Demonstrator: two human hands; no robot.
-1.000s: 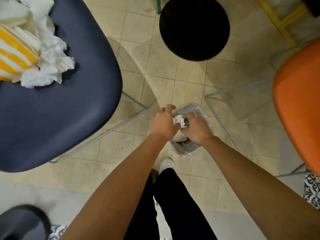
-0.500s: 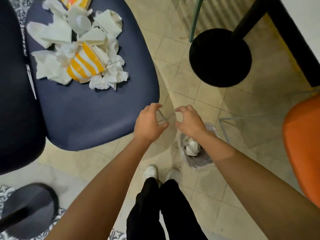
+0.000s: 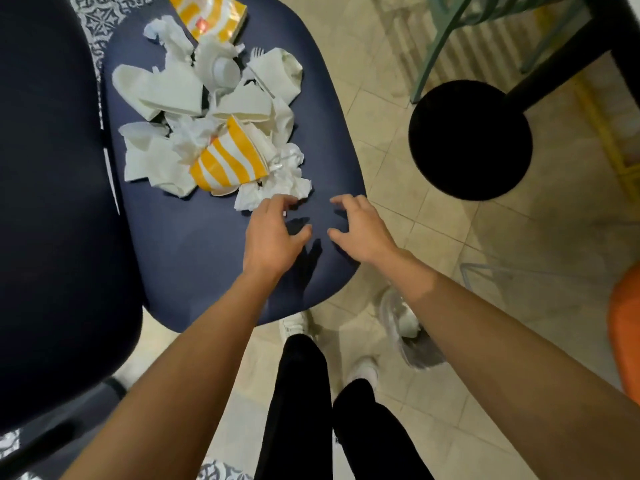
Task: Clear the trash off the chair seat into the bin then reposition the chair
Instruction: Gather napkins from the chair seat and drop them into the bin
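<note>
A dark blue chair seat [image 3: 207,258] carries a pile of trash: crumpled white napkins [image 3: 277,185], folded white paper pieces [image 3: 162,91], a yellow-and-white striped paper cup [image 3: 228,164] and a second striped wrapper [image 3: 211,15] at the far end. My left hand [image 3: 270,233] hovers over the seat with loosely curled fingers, its fingertips right at the nearest crumpled napkin and holding nothing. My right hand [image 3: 360,226] is beside it above the seat's front edge, fingers spread and empty. The small clear bin [image 3: 412,341] stands on the floor under my right forearm with white paper inside.
A black round table base [image 3: 469,140] stands on the tiled floor to the right. An orange chair seat [image 3: 625,341] is at the right edge. The dark chair back [image 3: 52,202] fills the left side. My legs and white shoes [image 3: 294,325] are below.
Both hands released the paper into the bin, then rose and moved forward left from the bin to above the chair seat. The view tilted up toward the trash pile.
</note>
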